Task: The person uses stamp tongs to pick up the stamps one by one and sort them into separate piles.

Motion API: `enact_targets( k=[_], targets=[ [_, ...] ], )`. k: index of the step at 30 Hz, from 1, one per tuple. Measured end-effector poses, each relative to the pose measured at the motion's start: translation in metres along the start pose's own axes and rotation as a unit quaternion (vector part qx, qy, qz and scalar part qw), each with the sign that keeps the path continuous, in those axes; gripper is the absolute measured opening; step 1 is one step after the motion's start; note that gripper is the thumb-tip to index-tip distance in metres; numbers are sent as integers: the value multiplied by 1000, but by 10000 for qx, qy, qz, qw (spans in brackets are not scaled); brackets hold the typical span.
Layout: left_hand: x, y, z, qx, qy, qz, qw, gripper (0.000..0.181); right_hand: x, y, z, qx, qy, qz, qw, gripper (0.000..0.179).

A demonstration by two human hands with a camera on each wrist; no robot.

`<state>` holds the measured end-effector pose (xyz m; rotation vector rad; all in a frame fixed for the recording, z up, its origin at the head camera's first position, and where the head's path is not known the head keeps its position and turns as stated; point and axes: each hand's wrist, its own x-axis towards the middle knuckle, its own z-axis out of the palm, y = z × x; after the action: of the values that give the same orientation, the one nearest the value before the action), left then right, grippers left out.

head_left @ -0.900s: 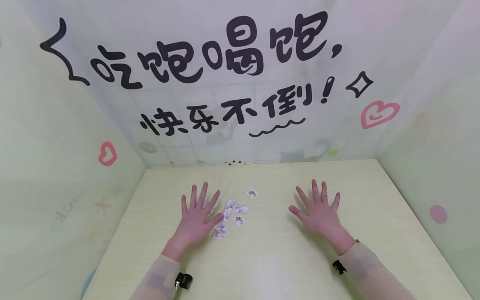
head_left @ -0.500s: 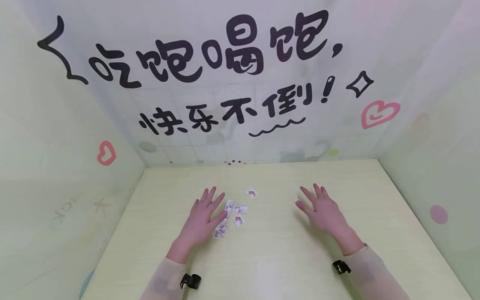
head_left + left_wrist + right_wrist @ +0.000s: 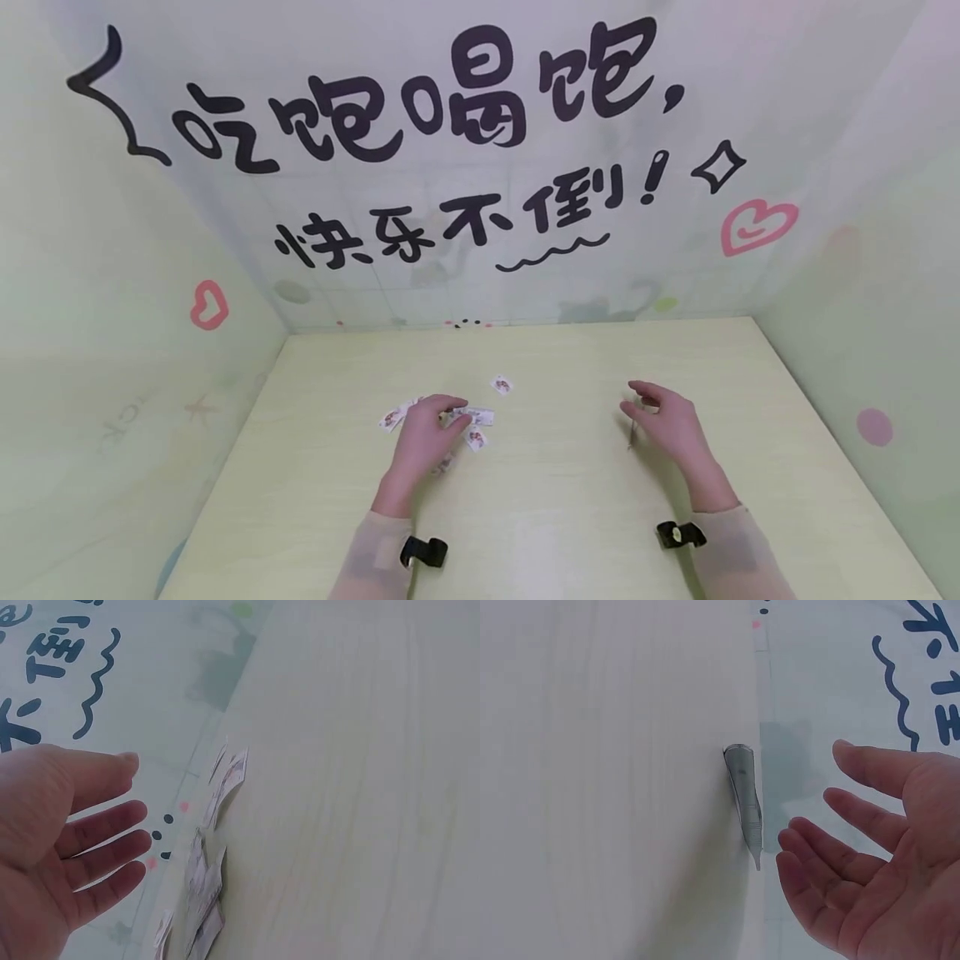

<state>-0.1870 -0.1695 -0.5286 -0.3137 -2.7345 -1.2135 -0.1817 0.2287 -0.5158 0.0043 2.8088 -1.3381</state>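
My left hand (image 3: 426,433) hovers over a loose pile of small printed paper pieces (image 3: 477,438), its fingers gently bent. Nothing shows between its thumb and fingers in the left wrist view, where the paper pieces (image 3: 204,889) stand out beside the fingertips, some with curled edges. On the right, my right hand (image 3: 670,423) holds nothing, fingers loosely curved above the table. Slim grey metal tweezers (image 3: 742,795) lie just beyond its fingertips in the right wrist view. From the head, only the thin tips of the tweezers (image 3: 632,437) show, the hand covering the rest.
One printed paper piece (image 3: 501,384) lies apart, farther back. The pale wood-grain table (image 3: 540,500) ends at a back wall (image 3: 480,292) with large dark lettering, and side walls rise at left and right. Each wrist wears a small black camera (image 3: 423,552).
Both hands had fingers spread wide; now the fingers bend inward. My left hand has shifted right, uncovering paper pieces on its left. The tweezers' tips now show beneath my right hand.
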Motion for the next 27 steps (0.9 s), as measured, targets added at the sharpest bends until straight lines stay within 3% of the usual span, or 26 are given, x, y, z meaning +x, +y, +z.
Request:
enact_targets(
  k=[8, 13, 27],
  targets=[
    [13, 1, 12, 133, 63, -390, 9991, 18, 4, 4, 2, 160, -89, 545, 9983, 59],
    [16, 4, 17, 131, 0, -626, 9980, 14, 5, 5, 6, 161, 158, 804, 9965, 60],
    [15, -6, 28, -306, -141, -733, 9967, 13, -3, 13, 12, 345, 274, 1327, 9902, 76]
  ],
)
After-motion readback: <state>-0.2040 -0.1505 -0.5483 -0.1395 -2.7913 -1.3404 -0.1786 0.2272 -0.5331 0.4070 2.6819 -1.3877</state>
